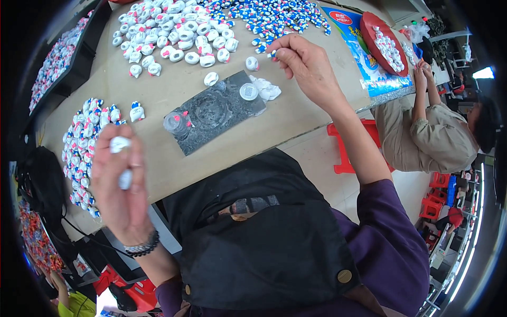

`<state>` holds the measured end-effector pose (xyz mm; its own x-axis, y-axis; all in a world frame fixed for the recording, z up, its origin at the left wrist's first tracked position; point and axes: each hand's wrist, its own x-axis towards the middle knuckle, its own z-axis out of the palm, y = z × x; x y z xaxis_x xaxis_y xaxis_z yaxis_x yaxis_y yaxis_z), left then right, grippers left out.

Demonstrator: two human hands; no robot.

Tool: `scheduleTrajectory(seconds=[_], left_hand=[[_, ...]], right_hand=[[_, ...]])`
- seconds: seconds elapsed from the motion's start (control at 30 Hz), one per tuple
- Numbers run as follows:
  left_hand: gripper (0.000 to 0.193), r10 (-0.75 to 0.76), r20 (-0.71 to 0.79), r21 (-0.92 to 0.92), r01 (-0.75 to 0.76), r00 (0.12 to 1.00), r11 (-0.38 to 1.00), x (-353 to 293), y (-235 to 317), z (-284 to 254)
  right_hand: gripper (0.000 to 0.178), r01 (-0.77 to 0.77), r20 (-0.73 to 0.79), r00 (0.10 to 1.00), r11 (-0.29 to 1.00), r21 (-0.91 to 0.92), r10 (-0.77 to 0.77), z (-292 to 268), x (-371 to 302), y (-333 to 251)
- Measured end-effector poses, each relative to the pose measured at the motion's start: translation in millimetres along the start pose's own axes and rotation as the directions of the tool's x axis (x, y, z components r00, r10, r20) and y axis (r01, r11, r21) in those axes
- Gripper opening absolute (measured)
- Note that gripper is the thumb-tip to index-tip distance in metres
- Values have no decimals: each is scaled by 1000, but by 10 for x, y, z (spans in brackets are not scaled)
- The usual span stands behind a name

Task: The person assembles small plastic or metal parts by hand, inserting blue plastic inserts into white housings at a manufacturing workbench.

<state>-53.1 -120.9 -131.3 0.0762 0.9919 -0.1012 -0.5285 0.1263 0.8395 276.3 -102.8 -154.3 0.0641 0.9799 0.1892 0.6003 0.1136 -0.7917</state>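
My left hand (115,182) is curled, palm up, around small white figurine heads (120,144), two of which show between its fingers. It is over the near side of a heap of assembled white, pink and blue figurines (79,142). My right hand (309,68) pinches a small blue-and-white figurine body (273,55) between thumb and fingertips, near the edge of a pile of the same blue-and-white bodies (280,18). Between the hands lies a dark grey stone slab (224,108) with a clear round pot (177,122), a white round cap (249,92) and a crumpled white tissue (266,89).
White heads with pink bows (182,31) are spread across the far table (153,164). A black tray (79,53) of figurines stands at left. At right, a red dish (375,50) with white pieces rests on a blue printed sheet (359,63), beside a seated person (433,127).
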Motion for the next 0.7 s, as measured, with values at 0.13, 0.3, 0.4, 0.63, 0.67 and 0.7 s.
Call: scheduleTrajectory(seconds=[0.13, 0.3, 0.4, 0.63, 0.67, 0.7], left_hand=[[32, -209, 322, -167, 273, 923, 948, -115, -359, 176], [40, -336, 463, -321, 509, 820, 799, -127, -625, 364], [52, -347, 524, -429, 594, 777, 681, -108, -682, 396], [60, -410, 445, -439, 593, 796, 675, -138, -661, 469], [58, -381, 456, -407, 569, 804, 714, -139, -684, 441], [56, -352, 466, -375, 542, 812, 752, -137, -696, 424]], right_hand=[[16, -112, 137, 987, 961, 252, 80, 34, -84, -124], [15, -340, 279, 937, 745, 574, 212, 0, -157, -196], [15, -364, 281, 930, 683, 634, 236, -23, -171, -179], [13, -154, 189, 979, 860, 486, 68, 14, -188, -181], [14, -72, 159, 987, 917, 392, 9, 23, -196, -192], [15, 11, 137, 989, 956, 292, -54, 32, -195, -198]])
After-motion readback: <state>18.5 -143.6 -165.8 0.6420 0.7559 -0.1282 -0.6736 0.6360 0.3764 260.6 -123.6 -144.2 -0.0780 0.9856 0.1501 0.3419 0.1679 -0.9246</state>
